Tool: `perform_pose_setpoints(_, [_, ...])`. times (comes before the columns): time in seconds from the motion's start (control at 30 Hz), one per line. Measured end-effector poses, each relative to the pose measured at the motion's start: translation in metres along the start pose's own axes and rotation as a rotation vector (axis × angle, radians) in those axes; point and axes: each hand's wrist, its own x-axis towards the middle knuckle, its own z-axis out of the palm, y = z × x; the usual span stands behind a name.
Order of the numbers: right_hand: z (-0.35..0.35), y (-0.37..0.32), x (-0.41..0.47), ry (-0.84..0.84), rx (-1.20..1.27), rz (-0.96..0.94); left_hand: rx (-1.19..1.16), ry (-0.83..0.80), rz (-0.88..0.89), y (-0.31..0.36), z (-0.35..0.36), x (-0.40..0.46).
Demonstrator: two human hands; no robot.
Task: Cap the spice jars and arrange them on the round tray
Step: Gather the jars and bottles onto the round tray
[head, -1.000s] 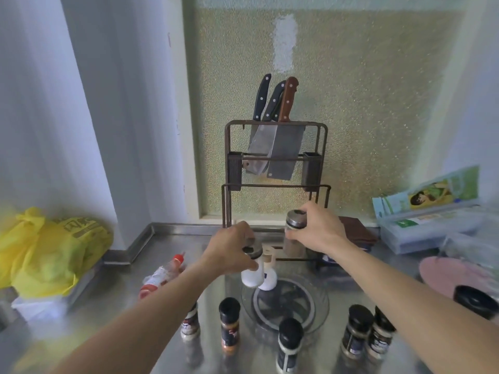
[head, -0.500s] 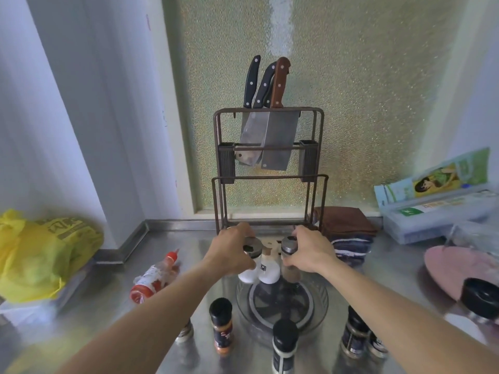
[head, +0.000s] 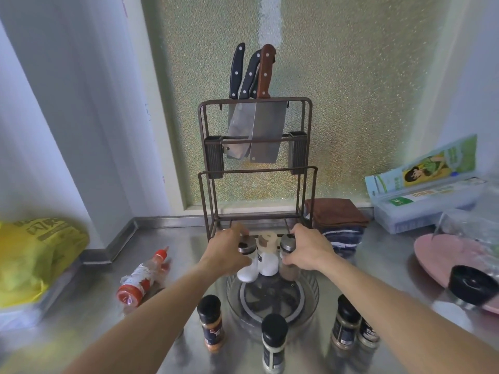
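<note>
Left hand (head: 226,252) curled around a white-filled glass shaker with a steel cap (head: 247,259); right hand (head: 307,251) curled around a brown-filled glass shaker with a steel cap (head: 288,259). Both standing at the far rim of the clear round glass tray (head: 310,295), flanking a white jar with a wooden top (head: 267,255), all three close together. Four black-capped spice jars upright on the steel counter (head: 89,314) around the tray's near edge. Behind, a brown wire knife rack (head: 255,168).
</note>
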Motion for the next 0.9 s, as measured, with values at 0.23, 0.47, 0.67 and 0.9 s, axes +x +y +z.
perform_pose_setpoints(0.23, [0.005,0.009,-0.005,-0.027,-0.032,0.004,-0.009,-0.005,0.013,0.006,0.011,-0.003])
perform_pose_setpoints(0.47, [-0.014,-0.001,-0.032,0.141,-0.113,-0.040,-0.011,0.127,-0.102,-0.031,-0.042,-0.014])
perform_pose_setpoints(0.67, [-0.037,-0.045,-0.075,0.327,-0.129,-0.250,0.286,0.249,-0.438,-0.126,-0.080,-0.048])
perform_pose_setpoints(0.9, [0.003,-0.131,-0.095,0.185,-0.056,-0.494,-0.038,0.212,-0.693,-0.176,-0.056,-0.091])
